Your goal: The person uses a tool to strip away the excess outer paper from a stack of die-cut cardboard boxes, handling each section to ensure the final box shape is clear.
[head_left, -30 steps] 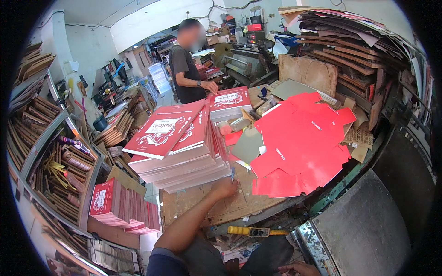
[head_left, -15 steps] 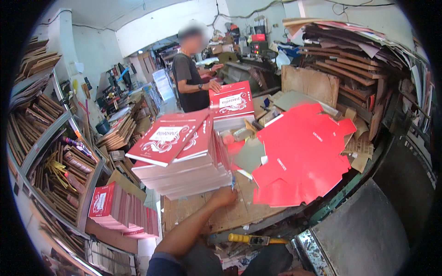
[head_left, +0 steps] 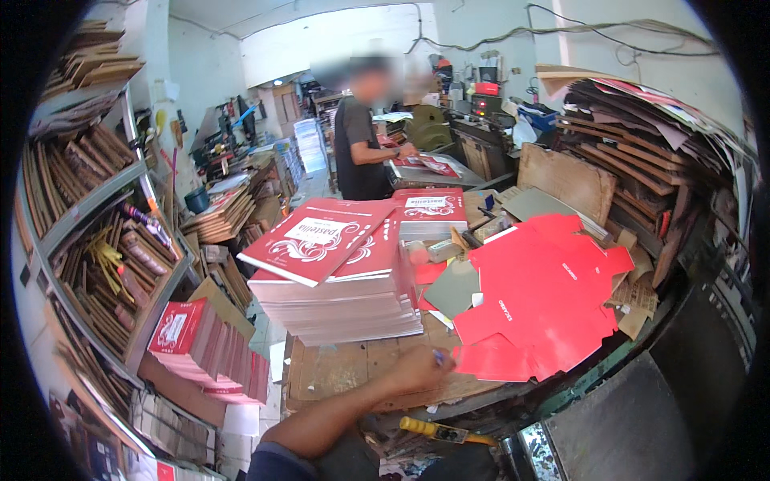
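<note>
My left hand [head_left: 419, 370] reaches low over the wooden table [head_left: 325, 377], its fingers closed around a small bluish thing [head_left: 438, 358], blurred and mostly hidden. Just past the fingertips lies the near edge of a pile of red die-cut card sheets [head_left: 541, 301]. Behind my forearm, a tall stack of red-covered booklets [head_left: 337, 301] stands with one booklet [head_left: 317, 236] askew on top. A second, lower booklet stack [head_left: 433, 216] is farther back. My right hand is out of view.
A yellow-handled tool [head_left: 433, 430] lies below the table's front edge. Dark metal machinery [head_left: 618, 425] fills the right. Shelves of boards [head_left: 88, 172] and more red booklets [head_left: 204, 349] stand left. Across the table, a person [head_left: 361, 144] handles red sheets on a machine.
My left hand has moved right, from the booklet stack's near corner to the red card sheets' edge. My view has shifted. The other person's hand has left the rear booklet stack.
</note>
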`<action>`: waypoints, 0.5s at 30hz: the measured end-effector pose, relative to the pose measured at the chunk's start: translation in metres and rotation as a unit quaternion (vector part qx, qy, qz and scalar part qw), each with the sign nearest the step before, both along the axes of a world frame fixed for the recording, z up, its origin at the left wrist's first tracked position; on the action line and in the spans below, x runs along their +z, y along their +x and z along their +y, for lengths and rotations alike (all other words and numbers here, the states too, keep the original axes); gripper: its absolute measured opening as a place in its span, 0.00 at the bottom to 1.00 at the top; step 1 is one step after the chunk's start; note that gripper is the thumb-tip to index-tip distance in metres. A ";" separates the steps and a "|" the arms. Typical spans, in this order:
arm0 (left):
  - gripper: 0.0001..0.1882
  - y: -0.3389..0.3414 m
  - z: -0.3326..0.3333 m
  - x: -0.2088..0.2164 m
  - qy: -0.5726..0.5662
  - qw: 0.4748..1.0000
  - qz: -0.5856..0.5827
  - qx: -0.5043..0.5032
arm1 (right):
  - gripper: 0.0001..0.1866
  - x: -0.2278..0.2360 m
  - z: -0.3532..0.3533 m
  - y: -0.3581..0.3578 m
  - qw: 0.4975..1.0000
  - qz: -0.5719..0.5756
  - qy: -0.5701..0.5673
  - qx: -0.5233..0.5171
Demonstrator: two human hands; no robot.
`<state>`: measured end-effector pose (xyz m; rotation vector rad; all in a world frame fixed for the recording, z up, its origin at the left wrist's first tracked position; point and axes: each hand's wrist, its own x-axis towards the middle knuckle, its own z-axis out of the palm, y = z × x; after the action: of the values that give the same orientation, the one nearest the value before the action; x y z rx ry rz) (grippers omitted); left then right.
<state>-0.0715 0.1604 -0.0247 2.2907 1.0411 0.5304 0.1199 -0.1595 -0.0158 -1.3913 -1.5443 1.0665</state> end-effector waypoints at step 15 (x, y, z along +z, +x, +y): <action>0.08 0.017 -0.168 -0.013 0.204 0.892 0.073 -0.396 | 0.18 -0.005 -0.008 -0.012 0.979 0.080 -0.163 -0.090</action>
<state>-0.0542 -0.0074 -0.0380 2.8772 -0.0351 0.2388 0.1082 -0.1671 -0.0204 -1.5856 -1.1401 1.3250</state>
